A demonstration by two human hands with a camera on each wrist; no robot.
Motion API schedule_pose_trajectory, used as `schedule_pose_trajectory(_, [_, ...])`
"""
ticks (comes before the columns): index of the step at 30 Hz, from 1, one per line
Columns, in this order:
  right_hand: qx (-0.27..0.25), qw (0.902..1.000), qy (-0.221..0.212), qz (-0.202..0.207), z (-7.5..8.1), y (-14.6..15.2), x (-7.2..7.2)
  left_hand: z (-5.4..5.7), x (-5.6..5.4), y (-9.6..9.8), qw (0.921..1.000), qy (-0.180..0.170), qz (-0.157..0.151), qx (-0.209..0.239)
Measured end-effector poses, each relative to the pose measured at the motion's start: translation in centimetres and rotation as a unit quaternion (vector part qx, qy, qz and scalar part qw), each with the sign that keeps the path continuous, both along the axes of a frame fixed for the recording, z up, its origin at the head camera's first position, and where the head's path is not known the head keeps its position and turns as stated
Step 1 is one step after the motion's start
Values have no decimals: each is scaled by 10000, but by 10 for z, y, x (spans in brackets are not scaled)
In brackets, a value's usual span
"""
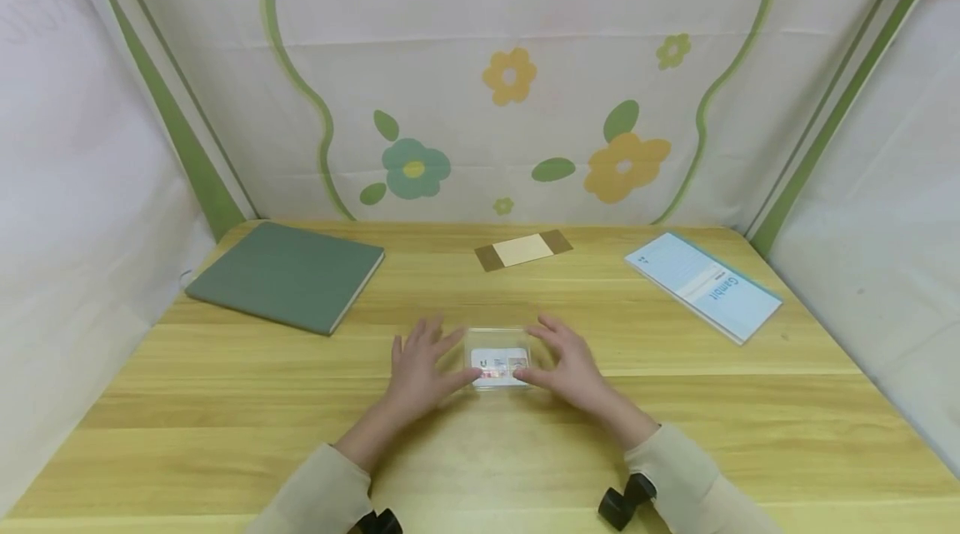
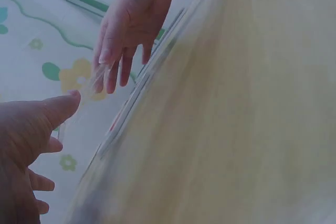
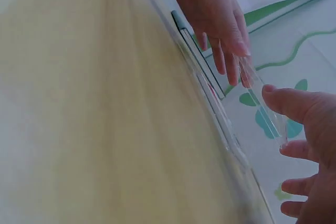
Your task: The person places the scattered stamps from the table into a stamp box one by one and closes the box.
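A clear plastic lid (image 3: 261, 103) is pinched at its two ends, thumb in front and fingers behind, by the left hand (image 1: 418, 371) and the right hand (image 1: 573, 369). Both wrist views show it raised and tilted over a shallow clear plastic case (image 3: 219, 113) that lies on the table. In the head view the lid overlaps the case. Inside the case is a white printed card (image 1: 492, 357) with red marks and a small picture at its right. The thumbs cover parts of the card's lower edge in that view.
The wooden table (image 1: 225, 426) bears a dark green hardcover book (image 1: 288, 276) at back left. A brown and cream paper strip (image 1: 523, 251) lies at back centre, a light blue "Gambit" booklet (image 1: 701, 284) at back right. A flowered curtain (image 1: 450, 84) hangs behind.
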State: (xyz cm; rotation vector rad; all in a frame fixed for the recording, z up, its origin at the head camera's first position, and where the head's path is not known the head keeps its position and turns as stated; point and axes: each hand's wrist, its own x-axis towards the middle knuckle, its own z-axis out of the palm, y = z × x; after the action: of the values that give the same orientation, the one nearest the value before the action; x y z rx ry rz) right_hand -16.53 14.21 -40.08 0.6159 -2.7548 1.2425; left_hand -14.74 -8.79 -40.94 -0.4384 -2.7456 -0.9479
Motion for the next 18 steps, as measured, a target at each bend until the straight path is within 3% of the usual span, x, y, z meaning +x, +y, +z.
schedule_pose_trajectory(9, [492, 9988, 2, -17, -11, 4, 3, -12, 7, 6, 9998, -18, -3, -216])
schedule_pose_trajectory(18, [824, 9966, 58, 15, -18, 3, 1, -13, 8, 6, 9996, -99, 28, -260])
